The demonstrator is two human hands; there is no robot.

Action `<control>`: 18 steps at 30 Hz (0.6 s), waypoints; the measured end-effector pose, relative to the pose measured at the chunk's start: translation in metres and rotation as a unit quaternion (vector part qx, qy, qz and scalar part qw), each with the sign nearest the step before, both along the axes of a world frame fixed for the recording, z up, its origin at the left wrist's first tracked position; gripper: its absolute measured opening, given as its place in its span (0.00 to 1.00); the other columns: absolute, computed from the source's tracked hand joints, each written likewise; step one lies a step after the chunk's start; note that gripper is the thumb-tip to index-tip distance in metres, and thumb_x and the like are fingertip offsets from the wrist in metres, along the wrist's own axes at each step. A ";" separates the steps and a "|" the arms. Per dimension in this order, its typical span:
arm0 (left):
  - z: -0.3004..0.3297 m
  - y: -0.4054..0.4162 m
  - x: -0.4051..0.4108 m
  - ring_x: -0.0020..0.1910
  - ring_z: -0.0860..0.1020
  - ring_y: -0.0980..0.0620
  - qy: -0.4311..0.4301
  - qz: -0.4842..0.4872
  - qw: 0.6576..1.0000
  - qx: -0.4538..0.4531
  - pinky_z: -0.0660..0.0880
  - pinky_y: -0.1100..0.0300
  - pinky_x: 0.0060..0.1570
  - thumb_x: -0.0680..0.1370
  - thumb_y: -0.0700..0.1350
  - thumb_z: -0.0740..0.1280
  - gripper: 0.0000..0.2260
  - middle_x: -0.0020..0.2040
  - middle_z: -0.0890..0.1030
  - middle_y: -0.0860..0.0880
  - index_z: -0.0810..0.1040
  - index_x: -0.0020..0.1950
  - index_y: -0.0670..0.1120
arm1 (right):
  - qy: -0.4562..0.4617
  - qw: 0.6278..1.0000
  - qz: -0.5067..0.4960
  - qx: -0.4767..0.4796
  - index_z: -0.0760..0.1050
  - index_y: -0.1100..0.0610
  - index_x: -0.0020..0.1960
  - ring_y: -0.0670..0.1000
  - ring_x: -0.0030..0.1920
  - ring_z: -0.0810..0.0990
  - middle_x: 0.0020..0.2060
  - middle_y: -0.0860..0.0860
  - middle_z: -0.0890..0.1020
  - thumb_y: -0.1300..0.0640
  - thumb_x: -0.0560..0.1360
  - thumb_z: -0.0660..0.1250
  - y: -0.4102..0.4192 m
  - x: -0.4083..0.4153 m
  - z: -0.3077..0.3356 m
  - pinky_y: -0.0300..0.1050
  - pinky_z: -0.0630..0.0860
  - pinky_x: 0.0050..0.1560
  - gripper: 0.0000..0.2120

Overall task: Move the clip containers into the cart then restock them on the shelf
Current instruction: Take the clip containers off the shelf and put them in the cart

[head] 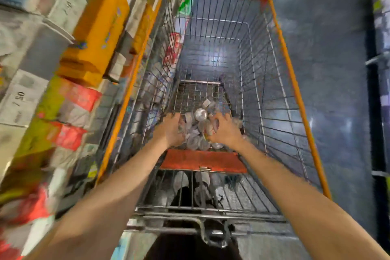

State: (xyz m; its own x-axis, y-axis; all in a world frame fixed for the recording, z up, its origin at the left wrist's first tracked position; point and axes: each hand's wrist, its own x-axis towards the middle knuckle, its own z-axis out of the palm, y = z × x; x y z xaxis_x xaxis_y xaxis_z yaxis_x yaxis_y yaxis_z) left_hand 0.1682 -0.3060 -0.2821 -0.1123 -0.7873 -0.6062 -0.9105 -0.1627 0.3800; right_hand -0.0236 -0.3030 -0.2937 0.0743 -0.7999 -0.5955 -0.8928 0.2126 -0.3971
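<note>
A wire shopping cart (280, 34) with an orange rim fills the middle of the head view. On its floor near the handle end lies a pile of several small clear round clip containers (197, 131). Both my arms reach down into the cart. My left hand (172, 130) sits at the left edge of the pile, fingers curled around a container. My right hand (222, 130) is at the right edge, fingers curled on another clear container with a red and white label. The picture is blurred, so the grips are hard to see in detail.
Shelves (38, 82) packed with orange, yellow and red boxes run along the left, close to the cart's side. An orange child-seat flap (202, 160) lies across the cart near me. Grey tiled floor (329, 53) stretches to the right, with another dark shelf at the far right.
</note>
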 end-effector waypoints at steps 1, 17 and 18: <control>-0.011 0.001 -0.002 0.57 0.74 0.41 0.009 0.004 1.000 0.002 0.73 0.49 0.53 0.72 0.47 0.68 0.25 0.61 0.68 0.41 0.65 0.65 0.43 | -0.002 1.000 -0.004 0.015 0.59 0.53 0.67 0.60 0.57 0.74 0.62 0.56 0.64 0.52 0.68 0.70 -0.001 -0.002 -0.012 0.54 0.74 0.55 0.31; -0.112 0.000 -0.010 0.58 0.74 0.41 -0.085 0.016 0.995 0.056 0.76 0.47 0.53 0.70 0.51 0.74 0.34 0.70 0.61 0.42 0.60 0.69 0.46 | 0.004 0.997 0.072 0.028 0.56 0.55 0.72 0.60 0.66 0.64 0.67 0.58 0.61 0.52 0.68 0.74 -0.024 -0.007 -0.123 0.55 0.70 0.64 0.39; -0.113 0.001 -0.011 0.61 0.72 0.40 -0.092 0.010 0.994 0.061 0.75 0.46 0.54 0.69 0.52 0.74 0.35 0.70 0.62 0.43 0.60 0.69 0.47 | 0.001 0.997 0.075 0.036 0.57 0.54 0.71 0.60 0.67 0.63 0.68 0.58 0.60 0.52 0.68 0.74 -0.022 -0.008 -0.125 0.58 0.70 0.64 0.39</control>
